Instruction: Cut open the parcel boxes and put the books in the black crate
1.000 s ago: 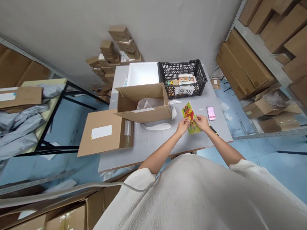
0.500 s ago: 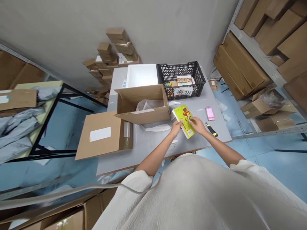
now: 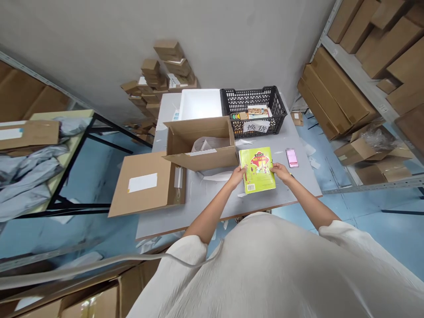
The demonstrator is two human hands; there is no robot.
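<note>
One yellow-green book [image 3: 257, 181] with red cover art [image 3: 259, 161]

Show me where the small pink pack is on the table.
In the head view, the small pink pack lies on the grey table, right of the yellow book, just beyond the right hand and nearer than the black plastic crate.

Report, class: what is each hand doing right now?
Left hand: closed, holding the yellow book by its left edge.
Right hand: closed, holding the same book by its right edge.
</note>
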